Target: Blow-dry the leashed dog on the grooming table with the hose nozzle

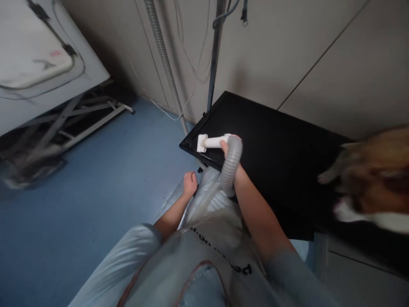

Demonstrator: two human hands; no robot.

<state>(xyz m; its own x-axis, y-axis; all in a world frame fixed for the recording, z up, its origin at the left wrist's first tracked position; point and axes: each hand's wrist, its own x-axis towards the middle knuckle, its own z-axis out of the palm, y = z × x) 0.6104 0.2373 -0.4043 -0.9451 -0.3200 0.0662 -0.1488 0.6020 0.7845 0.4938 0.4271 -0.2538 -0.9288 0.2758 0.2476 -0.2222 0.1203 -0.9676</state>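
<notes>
The right hand [225, 149] holds a white nozzle [214, 142] near the corner of a black table [268, 132].
A grey ribbed hose [231, 165] bends from the nozzle toward six o'clock. The left hand [190, 184] is curled, near the table's edge, at seven o'clock from the nozzle. At three o'clock a furry animal [380, 170], blurred, is on the table; a metal post [214, 64] rises at twelve o'clock.
</notes>
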